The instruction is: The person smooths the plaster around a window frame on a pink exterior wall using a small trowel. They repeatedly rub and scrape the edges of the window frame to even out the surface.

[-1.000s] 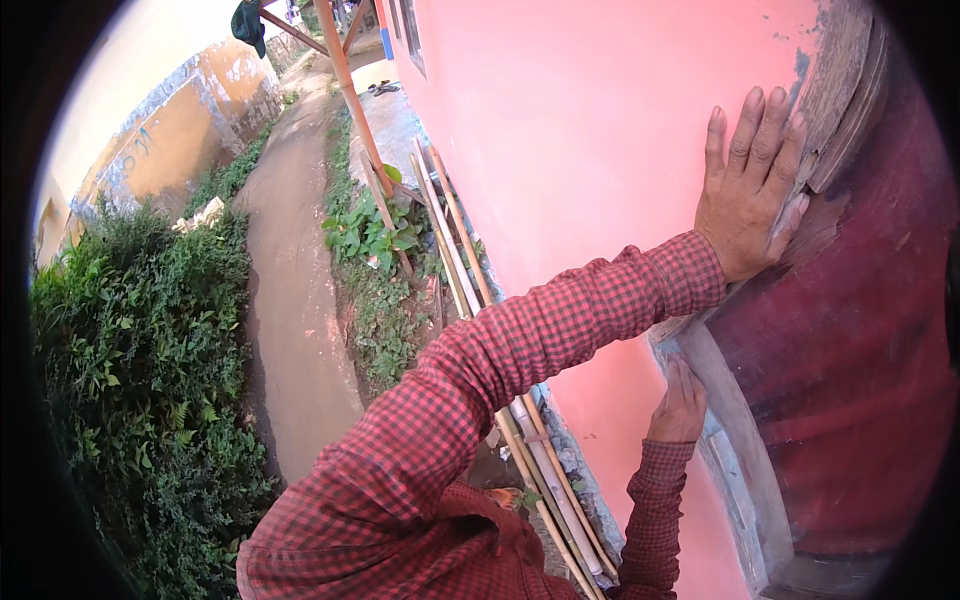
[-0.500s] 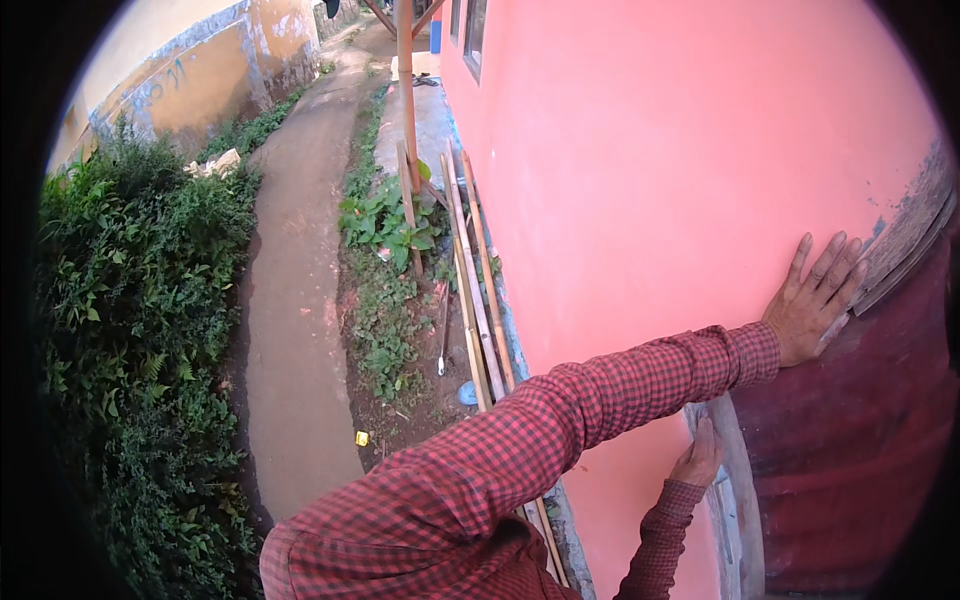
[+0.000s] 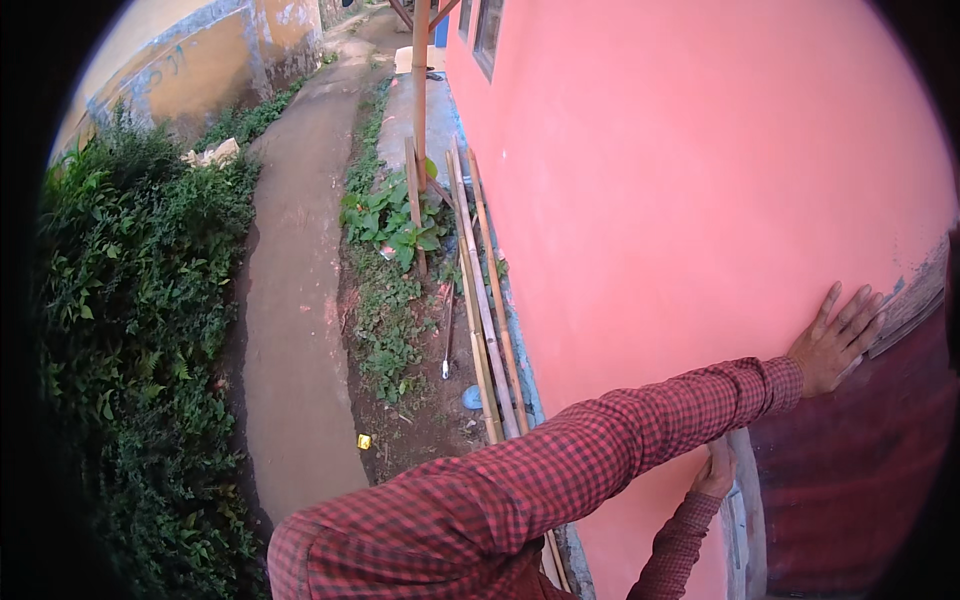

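My left arm, in a red-and-black checked sleeve, stretches across to the right. My left hand [image 3: 832, 345] lies open against the pink wall [image 3: 680, 210], fingers spread, beside the bare grey, weathered edge [image 3: 915, 305] above a dark red curtain-like surface [image 3: 850, 470]. Lower down, below the left sleeve, my right hand [image 3: 716, 473] reaches up beside the pale blue-and-grey frame [image 3: 742, 510]. Its fingertips are partly hidden behind my left sleeve, and whether it grips anything does not show.
Several bamboo poles [image 3: 485, 310] lean along the wall's foot, near an upright wooden post [image 3: 420, 100]. A blue round thing [image 3: 472, 397] and a yellow scrap [image 3: 364, 441] lie on the ground. Left are a concrete path [image 3: 295, 300], dense bushes [image 3: 140, 350] and a stained wall [image 3: 200, 75].
My left hand, still flat on the wall, appears lower and slightly to the right. The right hand also appears lower, more covered by my left sleeve. The view has shifted slightly.
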`<state>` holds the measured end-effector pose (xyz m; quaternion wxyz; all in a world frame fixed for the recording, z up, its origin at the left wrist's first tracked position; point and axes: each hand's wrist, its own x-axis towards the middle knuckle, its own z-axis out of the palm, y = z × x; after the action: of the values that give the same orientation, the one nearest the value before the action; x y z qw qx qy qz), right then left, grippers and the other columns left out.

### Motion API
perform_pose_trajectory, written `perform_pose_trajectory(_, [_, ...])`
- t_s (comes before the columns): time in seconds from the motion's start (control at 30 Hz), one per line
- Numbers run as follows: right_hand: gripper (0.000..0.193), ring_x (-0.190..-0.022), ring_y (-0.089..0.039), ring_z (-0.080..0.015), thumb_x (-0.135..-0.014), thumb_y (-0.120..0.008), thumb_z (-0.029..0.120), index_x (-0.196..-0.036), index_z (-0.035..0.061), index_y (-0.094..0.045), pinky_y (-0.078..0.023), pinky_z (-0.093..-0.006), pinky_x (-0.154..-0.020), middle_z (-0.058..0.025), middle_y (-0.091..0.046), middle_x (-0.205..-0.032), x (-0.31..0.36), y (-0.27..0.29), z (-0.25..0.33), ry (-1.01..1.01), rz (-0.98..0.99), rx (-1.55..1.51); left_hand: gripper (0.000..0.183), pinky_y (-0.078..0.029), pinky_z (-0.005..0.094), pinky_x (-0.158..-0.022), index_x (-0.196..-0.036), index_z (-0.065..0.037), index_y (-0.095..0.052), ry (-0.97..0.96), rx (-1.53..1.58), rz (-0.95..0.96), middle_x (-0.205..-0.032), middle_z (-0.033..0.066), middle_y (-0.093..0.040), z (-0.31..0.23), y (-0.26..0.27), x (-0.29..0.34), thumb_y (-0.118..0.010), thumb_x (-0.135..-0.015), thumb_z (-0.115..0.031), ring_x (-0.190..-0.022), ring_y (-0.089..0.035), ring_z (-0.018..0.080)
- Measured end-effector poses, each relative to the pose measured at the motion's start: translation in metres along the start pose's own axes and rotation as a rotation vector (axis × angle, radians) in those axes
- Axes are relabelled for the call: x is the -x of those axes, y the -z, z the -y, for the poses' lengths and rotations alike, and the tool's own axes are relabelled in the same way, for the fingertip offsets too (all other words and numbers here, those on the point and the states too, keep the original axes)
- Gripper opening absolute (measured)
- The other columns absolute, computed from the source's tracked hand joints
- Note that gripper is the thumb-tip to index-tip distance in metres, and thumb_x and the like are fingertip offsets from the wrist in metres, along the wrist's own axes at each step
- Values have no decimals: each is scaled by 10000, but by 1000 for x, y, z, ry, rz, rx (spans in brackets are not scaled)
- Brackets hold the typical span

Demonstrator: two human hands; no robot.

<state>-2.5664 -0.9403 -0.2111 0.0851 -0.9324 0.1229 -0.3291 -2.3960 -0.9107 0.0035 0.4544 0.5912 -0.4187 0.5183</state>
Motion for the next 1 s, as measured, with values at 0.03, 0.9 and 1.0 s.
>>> perform_pose_trajectory(0.03, [289,-1049,-630,-366,-942,-536,52,-1202,34,-661,-505,-427,-915,-137,-690,-1164,9,6,-9,-29,-15,35,709,-23,648,-1186,-1522,3,-240,2,-9,-2,-1603,208,-190,2,1,1,-537,-932,-255,-1509,-95,375])
perform_pose_trajectory(0.9, [235,-1050,-688,-252,-962,-552,-9,-1173,-9,-656,-539,-345,-901,-136,-707,-1153,-2,96,14,-109,-513,-254,608,-33,544,-1215,-1539,-99,-294,92,59,-25,-1629,73,-218,2,-4,1,-427,-985,-314,-1514,-156,267])
perform_pose_trajectory(1.0, [258,-1054,-688,-246,-962,-546,-15,-1199,-9,-648,-536,-344,-919,-140,-712,-1139,-48,107,16,-21,-720,-560,598,-31,516,-1220,-1546,-85,-271,116,88,-14,-1627,87,-220,1,-4,2,-354,-1005,-325,-1513,-157,275])
